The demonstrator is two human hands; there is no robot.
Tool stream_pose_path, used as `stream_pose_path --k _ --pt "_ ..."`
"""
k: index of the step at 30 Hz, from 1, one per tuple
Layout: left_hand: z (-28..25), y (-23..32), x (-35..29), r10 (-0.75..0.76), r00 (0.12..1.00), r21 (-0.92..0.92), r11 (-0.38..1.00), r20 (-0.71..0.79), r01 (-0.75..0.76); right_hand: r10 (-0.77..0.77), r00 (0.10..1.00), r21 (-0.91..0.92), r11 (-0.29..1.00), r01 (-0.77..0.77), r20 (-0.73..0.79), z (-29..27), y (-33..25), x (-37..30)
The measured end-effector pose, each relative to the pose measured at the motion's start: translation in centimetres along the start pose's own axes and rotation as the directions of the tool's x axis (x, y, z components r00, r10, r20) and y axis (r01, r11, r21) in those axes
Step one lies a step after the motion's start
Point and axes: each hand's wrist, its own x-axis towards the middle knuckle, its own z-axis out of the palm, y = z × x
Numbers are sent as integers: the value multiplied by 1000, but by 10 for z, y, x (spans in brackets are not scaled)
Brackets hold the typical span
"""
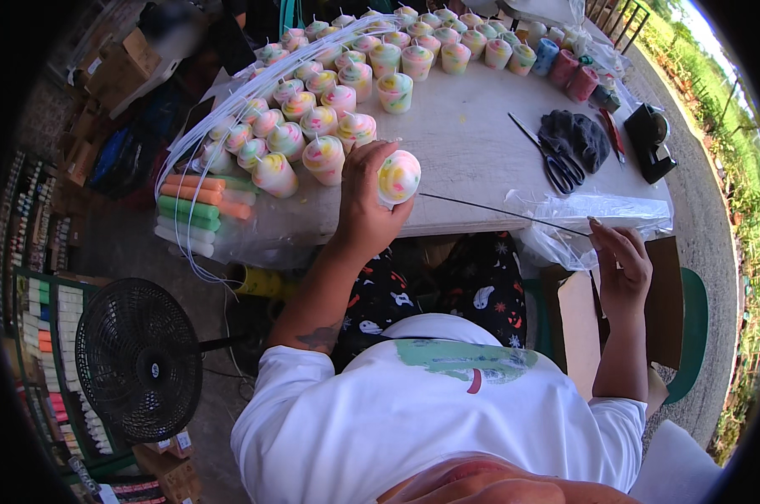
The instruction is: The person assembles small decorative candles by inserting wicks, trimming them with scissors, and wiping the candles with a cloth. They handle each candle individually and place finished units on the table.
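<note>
My left hand (368,195) is wrapped round a cup-shaped candle (399,177) with a swirled white top flecked pink and yellow, held above the table's near edge. Between the fingertips of my right hand (625,256) is one end of a thin dark rod (506,213). Its other end points left, close to the candle; whether it touches cannot be made out. Rows of similar multicoloured candles (323,160) with wicks stand upright on the table (472,139) beyond my left hand.
A bundle of long white wicks (220,109) arches over the candles' left side, near orange and green sticks (186,206). Scissors (556,166), a dark cloth (575,139), a tape dispenser (649,143) and clear plastic (581,210) lie right. A black fan (139,359) stands left.
</note>
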Motion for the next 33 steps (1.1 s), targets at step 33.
stream_pose_path --k 33 --pt "41 77 -4 192 928 -21 980 320 -196 -401 896 58 916 397 190 60 -35 14"
